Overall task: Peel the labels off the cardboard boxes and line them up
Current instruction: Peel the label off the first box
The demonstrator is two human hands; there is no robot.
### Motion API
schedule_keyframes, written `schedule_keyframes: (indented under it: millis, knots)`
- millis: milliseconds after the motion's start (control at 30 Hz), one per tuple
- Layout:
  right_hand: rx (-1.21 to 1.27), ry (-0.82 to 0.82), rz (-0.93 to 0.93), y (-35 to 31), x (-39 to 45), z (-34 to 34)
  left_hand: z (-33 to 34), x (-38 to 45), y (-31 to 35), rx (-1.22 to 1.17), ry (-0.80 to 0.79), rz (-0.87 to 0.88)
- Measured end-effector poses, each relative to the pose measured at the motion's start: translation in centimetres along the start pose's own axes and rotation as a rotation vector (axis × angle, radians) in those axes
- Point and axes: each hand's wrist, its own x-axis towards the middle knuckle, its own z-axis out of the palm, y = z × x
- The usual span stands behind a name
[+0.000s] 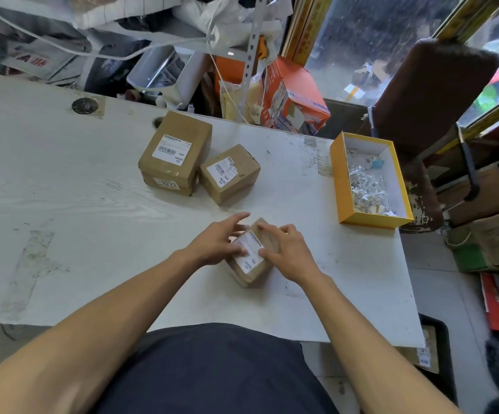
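Note:
A small cardboard box lies on the white table right in front of me, with a white label on its top face. My left hand rests on the box's left side, fingers spread over the label's left edge. My right hand presses on the box's right side, thumb touching the label. Farther back stand two more taped boxes: a large box with a white label and a medium box whose label looks wrinkled.
A yellow open box holding crumpled label scraps sits at the table's right edge. A brown chair stands beyond it. Clutter, orange cartons and cables crowd the space behind the table. Boxes lie on the floor at right.

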Motion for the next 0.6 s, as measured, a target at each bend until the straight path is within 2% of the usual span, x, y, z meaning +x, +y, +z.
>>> schedule_keyframes:
  millis: [133, 267, 500, 600]
  knots:
    - [-0.129, -0.085, 0.066, 0.2, -1.1, -0.4, 0.3, 0.4, 0.3, 0.266, 0.238, -0.026]
    - [-0.140, -0.045, 0.085, -0.3, -0.9, 0.0, 1.6, 0.3, 0.9, 0.334, 0.394, -0.105]
    - [-0.131, 0.173, 0.190, -0.1, -0.7, 0.8, 3.3, -2.2, -0.1, 0.207, 0.320, -0.013]
    - [-0.168, 0.185, 0.193, -0.3, -0.6, 0.6, 3.7, -2.9, -0.1, 0.160, 0.282, 0.004]
